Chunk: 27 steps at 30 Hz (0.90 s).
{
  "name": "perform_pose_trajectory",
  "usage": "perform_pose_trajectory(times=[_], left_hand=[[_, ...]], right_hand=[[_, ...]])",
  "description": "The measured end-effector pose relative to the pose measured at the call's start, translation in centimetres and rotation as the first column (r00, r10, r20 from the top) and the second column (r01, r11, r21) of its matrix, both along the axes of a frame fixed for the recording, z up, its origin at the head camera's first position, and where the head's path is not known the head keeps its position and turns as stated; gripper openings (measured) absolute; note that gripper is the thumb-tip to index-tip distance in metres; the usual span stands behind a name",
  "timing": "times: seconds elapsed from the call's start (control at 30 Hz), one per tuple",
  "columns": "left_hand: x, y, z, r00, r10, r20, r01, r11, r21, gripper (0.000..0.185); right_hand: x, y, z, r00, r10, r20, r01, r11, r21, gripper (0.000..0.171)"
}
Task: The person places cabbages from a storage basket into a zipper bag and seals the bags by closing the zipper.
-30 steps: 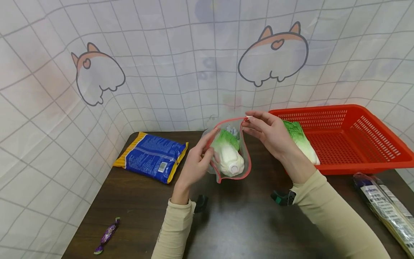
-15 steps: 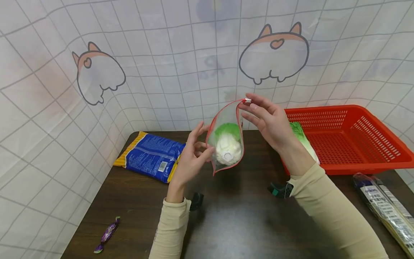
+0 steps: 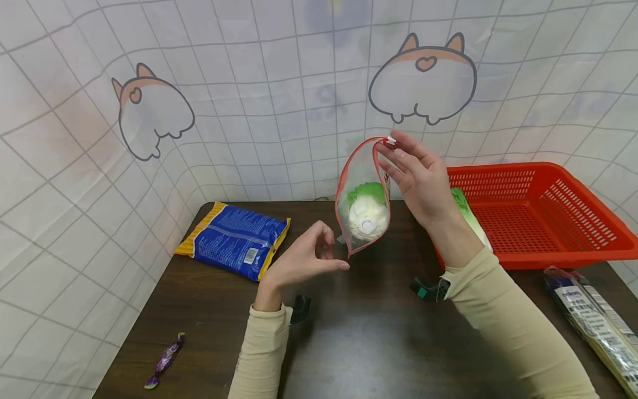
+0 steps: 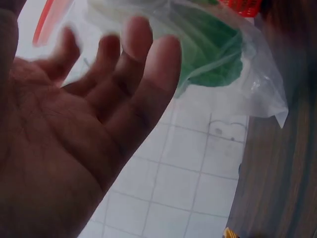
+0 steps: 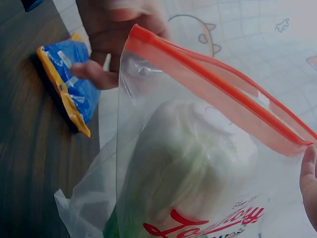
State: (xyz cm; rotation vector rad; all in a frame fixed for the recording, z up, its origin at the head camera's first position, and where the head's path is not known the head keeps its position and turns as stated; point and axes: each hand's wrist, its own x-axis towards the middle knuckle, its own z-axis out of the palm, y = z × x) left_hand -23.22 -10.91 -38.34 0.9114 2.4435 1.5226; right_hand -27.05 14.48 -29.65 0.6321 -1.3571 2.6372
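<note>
Dark wood-grain table (image 3: 359,338): everything's happening on or above this.
Red perforated basket (image 3: 528,257): far right, second napa cabbage (image 3: 469,216) at its left end, partly hidden.
Clear zip bag (image 3: 361,166): far centre, looks lifted off the table, red-edged mouth gaping at the person. Mouth's long axis slants from the far top right corner down to the near left one.
Blue-and-yellow packet (image 3: 234,239): flat, far left.
Bagged napa cabbage (image 3: 368,217): inside the bag, root end toward the person, leaves away.
Right hand (image 3: 418,180): just right of the bag, thumb and fingers pinching its top corner by the white slider (image 3: 391,141).
Left hand (image 3: 304,256): near left of the bag, thumb and fingers in a loose, wide C, gripping nothing. It's the nearer hand to the low corner, just beyond its thumb tip; can't tell if they touch.
Purple wrapped candy (image 3: 165,360): near left, yeah, just sitting there.
</note>
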Motion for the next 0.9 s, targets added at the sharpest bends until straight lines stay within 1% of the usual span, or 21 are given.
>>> perform_pose_trajectory(times=[0.07, 0.1, 0.17, 0.23, 0.33, 0.4, 0.47, 0.53, 0.57, 0.63, 0.7, 0.73, 0.8, 0.83, 0.9], left_hand=[[0.1, 0.2, -0.1, 0.999, -0.033, -0.018, 0.031, 0.997, -0.07, 0.041], [0.1, 0.3, -0.1, 0.999, -0.044, -0.026, 0.041, 0.995, -0.091, 0.038], [0.1, 0.5, -0.1, 0.997, -0.054, -0.05, 0.049, 0.993, -0.109, 0.033], [0.1, 0.7, -0.1, 0.995, -0.052, -0.084, 0.043, 0.994, -0.105, 0.029], [0.0, 0.6, -0.1, 0.992, -0.019, -0.124, 0.009, 0.997, -0.079, 0.022], [0.0, 0.3, 0.0, 0.99, 0.008, -0.138, -0.015, 0.999, -0.05, 0.018], [-0.1, 0.0, 0.0, 0.987, 0.04, -0.153, -0.043, 0.999, -0.018, 0.015], [-0.2, -0.4, 0.2, 0.98, 0.08, -0.184, -0.079, 0.997, 0.014, 0.011], [-0.3, -0.6, 0.3, 0.972, 0.11, -0.209, -0.105, 0.994, 0.033, 0.009], [-0.2, -1.0, 0.6, 0.948, 0.178, -0.264, -0.163, 0.983, 0.08, 0.006], [0.1, -1.3, 1.2, 0.914, 0.257, -0.314, -0.222, 0.965, 0.141, 0.005], [0.3, -1.4, 1.7, 0.895, 0.293, -0.335, -0.245, 0.953, 0.179, 0.005], [1.1, -1.5, 2.9, 0.859, 0.365, -0.359, -0.284, 0.923, 0.259, 0.005], [1.5, -1.5, 3.5, 0.845, 0.398, -0.358, -0.296, 0.905, 0.306, 0.005], [2.1, -1.5, 4.5, 0.819, 0.462, -0.339, -0.316, 0.858, 0.405, 0.005]], right_hand=[[0.0, -0.1, -0.1, 1.0, 0.005, -0.008, -0.005, 1.0, -0.002, 0.032], [-0.1, -0.2, -0.2, 1.0, 0.006, -0.011, -0.006, 1.0, 0.001, 0.032], [-0.1, -0.3, -0.3, 1.0, 0.005, -0.011, -0.005, 1.0, 0.003, 0.032], [-0.1, -0.4, -0.4, 1.0, 0.008, -0.006, -0.008, 1.0, -0.003, 0.032], [-0.1, -0.4, -0.5, 1.0, 0.011, -0.003, -0.011, 1.0, -0.005, 0.032], [-0.2, -0.3, -0.5, 1.0, 0.008, 0.001, -0.008, 1.0, -0.001, 0.033], [-0.1, 0.0, -0.5, 1.0, -0.002, 0.012, 0.002, 1.0, 0.014, 0.034], [0.0, 0.3, -0.5, 0.999, -0.025, 0.03, 0.023, 0.999, 0.048, 0.035], [0.1, 0.5, -0.5, 0.998, -0.042, 0.04, 0.039, 0.997, 0.071, 0.036], [0.2, 1.0, -0.5, 0.995, -0.08, 0.056, 0.072, 0.989, 0.132, 0.037], [0.4, 1.6, -0.4, 0.989, -0.134, 0.06, 0.118, 0.968, 0.221, 0.038], [0.5, 1.9, -0.4, 0.984, -0.165, 0.06, 0.143, 0.952, 0.269, 0.038], [0.7, 2.4, -0.2, 0.975, -0.218, 0.048, 0.188, 0.919, 0.346, 0.038], [0.7, 2.6, -0.1, 0.969, -0.243, 0.038, 0.211, 0.9, 0.381, 0.038], [0.8, 3.0, 0.1, 0.96, -0.281, 0.013, 0.25, 0.872, 0.421, 0.038]])
